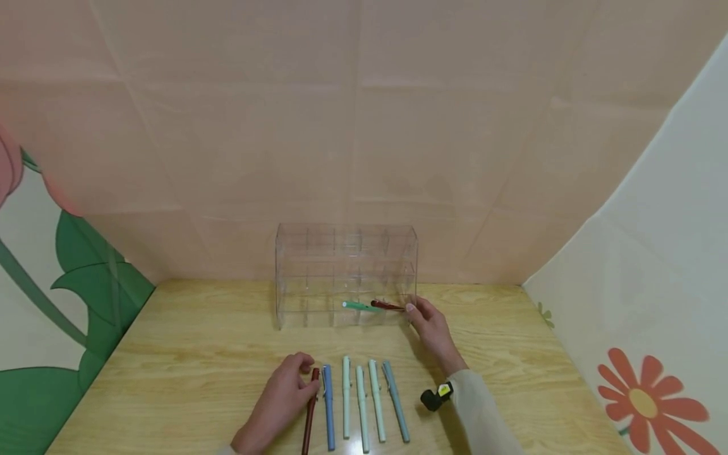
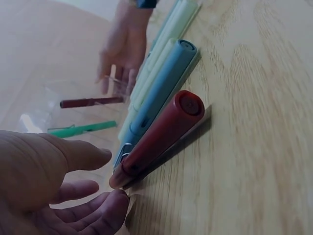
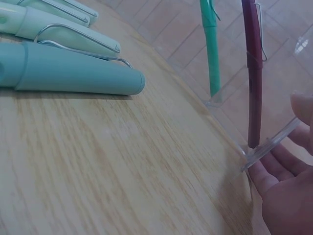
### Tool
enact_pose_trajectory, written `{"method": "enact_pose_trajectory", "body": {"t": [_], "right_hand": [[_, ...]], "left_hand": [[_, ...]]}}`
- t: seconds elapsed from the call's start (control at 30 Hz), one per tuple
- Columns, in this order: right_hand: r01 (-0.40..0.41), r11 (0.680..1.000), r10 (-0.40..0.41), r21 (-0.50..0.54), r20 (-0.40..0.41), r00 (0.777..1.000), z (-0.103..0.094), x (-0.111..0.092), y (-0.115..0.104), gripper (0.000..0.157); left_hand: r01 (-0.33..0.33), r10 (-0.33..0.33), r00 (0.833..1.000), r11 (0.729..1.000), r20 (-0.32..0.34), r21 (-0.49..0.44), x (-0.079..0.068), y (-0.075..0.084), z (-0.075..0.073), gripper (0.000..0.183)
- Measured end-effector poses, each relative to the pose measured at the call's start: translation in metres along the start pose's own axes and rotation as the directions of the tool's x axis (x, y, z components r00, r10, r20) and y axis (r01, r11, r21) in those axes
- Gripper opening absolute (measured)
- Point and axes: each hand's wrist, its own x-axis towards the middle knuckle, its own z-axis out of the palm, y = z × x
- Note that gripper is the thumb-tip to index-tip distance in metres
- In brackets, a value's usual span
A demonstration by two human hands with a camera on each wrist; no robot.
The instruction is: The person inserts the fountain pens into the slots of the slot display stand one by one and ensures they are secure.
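Note:
A clear plastic pen rack (image 1: 347, 256) with small compartments stands at the back of the table. A green pen (image 1: 361, 306) and a dark red pen (image 1: 387, 305) lie in its lowest tier. My right hand (image 1: 435, 332) holds the rack's right side wall, thumb inside and fingers outside. My left hand (image 1: 281, 392) is at another dark red pen (image 2: 164, 132) on the table, its fingertips right at the clip end and a gap showing beside the thumb. Right of that pen lie a blue pen (image 1: 329, 407), several pale green pens (image 1: 346, 398) and a teal pen (image 1: 396, 401).
A black wrist camera (image 1: 436, 398) sits at my right cuff, close to the teal pen. Behind the rack hangs a pinkish cloth (image 1: 352, 126); flower-printed cloth (image 1: 643, 253) borders the wooden table (image 1: 199, 341) on the right.

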Motion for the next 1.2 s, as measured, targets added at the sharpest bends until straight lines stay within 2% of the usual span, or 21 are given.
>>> {"method": "enact_pose_trajectory", "body": {"t": [0.2, 0.53, 0.77, 0.93, 1.2], "right_hand": [[0.01, 1.0, -0.01, -0.01, 0.005, 1.0, 0.0, 0.001, 0.0, 0.06], [0.01, 1.0, -0.01, 0.0, 0.012, 1.0, -0.001, 0.0, 0.001, 0.061], [0.007, 1.0, -0.007, 0.001, 0.01, 1.0, -0.001, 0.001, 0.002, 0.062], [0.014, 1.0, -0.014, 0.003, -0.001, 1.0, 0.0, 0.002, 0.003, 0.061], [0.016, 1.0, -0.016, -0.021, -0.007, 1.0, 0.0, 0.0, 0.001, 0.059]], "left_hand": [[-0.039, 0.039, 0.999, 0.998, 0.01, 0.047, 0.002, -0.001, 0.002, 0.041], [-0.007, 0.004, 1.0, 0.992, 0.026, 0.13, 0.009, 0.0, 0.008, 0.039], [-0.025, 0.018, 0.999, 0.979, 0.034, 0.2, 0.012, 0.001, 0.012, 0.034], [-0.011, 0.0, 0.999, 0.97, 0.049, 0.242, 0.013, 0.004, 0.012, 0.031], [-0.044, 0.037, 0.999, 0.963, 0.032, 0.266, 0.01, 0.005, 0.013, 0.023]]}}
